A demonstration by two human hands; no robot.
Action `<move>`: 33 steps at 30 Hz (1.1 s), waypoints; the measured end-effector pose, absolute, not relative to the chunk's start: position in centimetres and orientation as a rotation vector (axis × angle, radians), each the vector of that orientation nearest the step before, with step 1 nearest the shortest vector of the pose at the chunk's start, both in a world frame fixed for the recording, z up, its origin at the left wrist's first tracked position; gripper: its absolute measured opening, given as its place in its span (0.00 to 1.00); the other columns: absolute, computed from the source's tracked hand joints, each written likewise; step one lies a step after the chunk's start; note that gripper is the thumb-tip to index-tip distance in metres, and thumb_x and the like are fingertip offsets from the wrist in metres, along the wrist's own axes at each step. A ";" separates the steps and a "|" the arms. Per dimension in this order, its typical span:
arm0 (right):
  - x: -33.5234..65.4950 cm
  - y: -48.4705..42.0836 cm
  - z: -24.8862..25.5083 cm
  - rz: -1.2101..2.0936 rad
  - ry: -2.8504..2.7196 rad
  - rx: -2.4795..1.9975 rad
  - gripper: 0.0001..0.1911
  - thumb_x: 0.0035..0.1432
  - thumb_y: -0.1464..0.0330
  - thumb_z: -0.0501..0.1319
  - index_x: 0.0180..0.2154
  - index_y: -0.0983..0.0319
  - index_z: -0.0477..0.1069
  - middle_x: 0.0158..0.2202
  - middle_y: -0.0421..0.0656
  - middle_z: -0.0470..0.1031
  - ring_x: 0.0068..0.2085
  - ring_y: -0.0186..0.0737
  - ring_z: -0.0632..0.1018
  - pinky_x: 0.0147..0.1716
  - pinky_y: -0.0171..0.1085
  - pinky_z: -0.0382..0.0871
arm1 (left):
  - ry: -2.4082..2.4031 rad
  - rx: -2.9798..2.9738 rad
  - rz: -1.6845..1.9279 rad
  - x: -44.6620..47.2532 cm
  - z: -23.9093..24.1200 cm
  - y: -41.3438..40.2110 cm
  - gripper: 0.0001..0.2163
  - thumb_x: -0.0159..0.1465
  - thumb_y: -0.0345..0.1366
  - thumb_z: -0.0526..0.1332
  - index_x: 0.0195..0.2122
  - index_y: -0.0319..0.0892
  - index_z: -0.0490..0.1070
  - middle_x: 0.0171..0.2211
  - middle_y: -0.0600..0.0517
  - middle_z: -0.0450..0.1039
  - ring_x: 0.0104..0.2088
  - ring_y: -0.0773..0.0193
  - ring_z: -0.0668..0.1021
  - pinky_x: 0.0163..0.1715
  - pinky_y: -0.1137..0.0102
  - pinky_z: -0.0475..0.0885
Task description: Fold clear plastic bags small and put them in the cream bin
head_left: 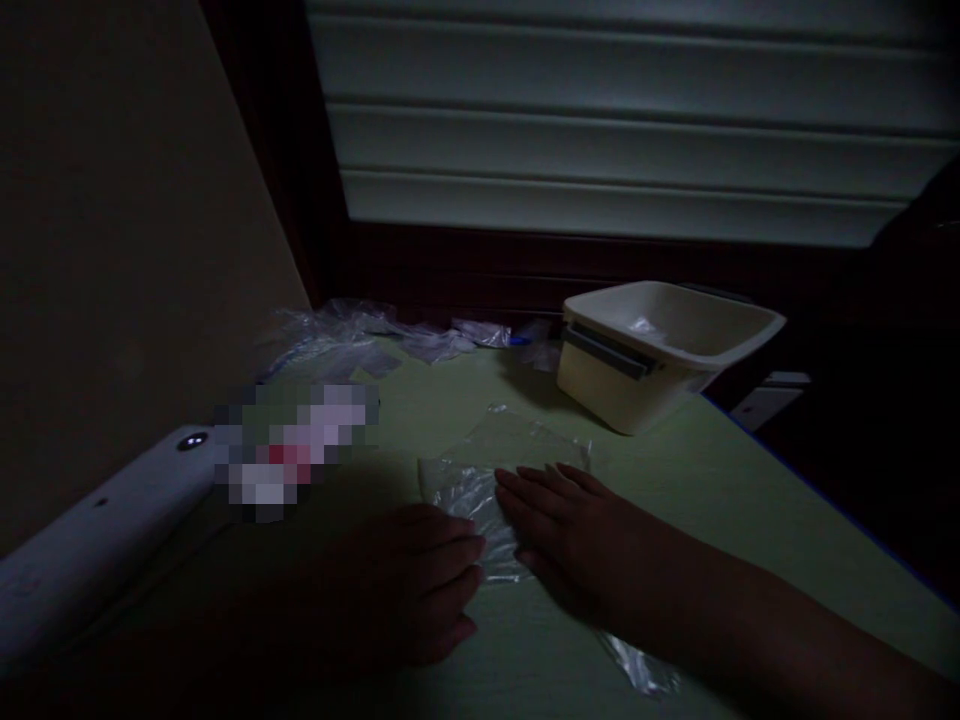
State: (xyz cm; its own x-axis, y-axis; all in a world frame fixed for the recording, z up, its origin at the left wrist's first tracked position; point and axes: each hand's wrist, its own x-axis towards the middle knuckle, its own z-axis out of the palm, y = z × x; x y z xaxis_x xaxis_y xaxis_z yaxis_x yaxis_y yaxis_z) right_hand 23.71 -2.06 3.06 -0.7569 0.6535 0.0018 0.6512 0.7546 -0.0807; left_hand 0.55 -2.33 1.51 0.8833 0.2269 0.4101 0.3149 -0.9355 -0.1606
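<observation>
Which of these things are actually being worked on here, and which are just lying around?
In hand:
- clear plastic bag, flat on the green table
- left hand, resting at the bag's near edge
- right hand, pressed flat on the bag

Lying about:
- cream plastic tub
- heap of clear plastic bags at the back
- white bar-shaped device at the left
</observation>
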 end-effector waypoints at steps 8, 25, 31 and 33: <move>24.1 -2.1 3.9 0.137 -2.917 -1.143 0.22 0.66 0.68 0.53 0.59 0.70 0.63 0.62 0.58 0.62 0.60 0.57 0.67 0.55 0.54 0.64 | -0.426 -2.857 -0.519 0.5 1.6 -2.3 0.12 0.63 0.34 0.62 0.47 0.37 0.68 0.41 0.50 0.75 0.44 0.60 0.74 0.46 0.68 0.66; 23.3 -2.1 3.4 -0.095 -2.845 -1.158 0.11 0.62 0.73 0.59 0.47 0.63 0.72 0.44 0.50 0.77 0.39 0.48 0.78 0.41 0.49 0.73 | -0.704 -2.640 -0.623 0.3 1.2 -2.5 0.06 0.63 0.27 0.56 0.42 0.35 0.68 0.42 0.44 0.72 0.42 0.55 0.74 0.46 0.60 0.71; 22.7 -2.4 3.2 -0.128 -2.826 -1.190 0.06 0.61 0.73 0.60 0.40 0.63 0.74 0.42 0.50 0.77 0.40 0.49 0.78 0.41 0.48 0.73 | -0.567 -2.563 -0.728 -0.1 1.7 -3.3 0.12 0.67 0.21 0.49 0.48 0.35 0.68 0.46 0.44 0.71 0.50 0.54 0.70 0.53 0.58 0.65; 22.6 -2.4 3.1 -0.133 -2.812 -1.189 0.08 0.61 0.73 0.60 0.42 0.64 0.74 0.43 0.50 0.77 0.40 0.50 0.78 0.41 0.49 0.73 | -0.494 -2.617 -0.683 0.1 2.1 -3.3 0.11 0.68 0.23 0.49 0.46 0.35 0.69 0.43 0.46 0.73 0.46 0.58 0.72 0.51 0.63 0.68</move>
State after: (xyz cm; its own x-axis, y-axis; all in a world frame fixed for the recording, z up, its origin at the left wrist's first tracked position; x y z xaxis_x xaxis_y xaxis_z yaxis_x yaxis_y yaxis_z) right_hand 22.65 -2.40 3.07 -0.6940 0.7111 0.1126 0.7185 0.6939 0.0465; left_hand 0.09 -3.32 2.06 0.8190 0.2342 0.5238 0.4242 -0.8619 -0.2778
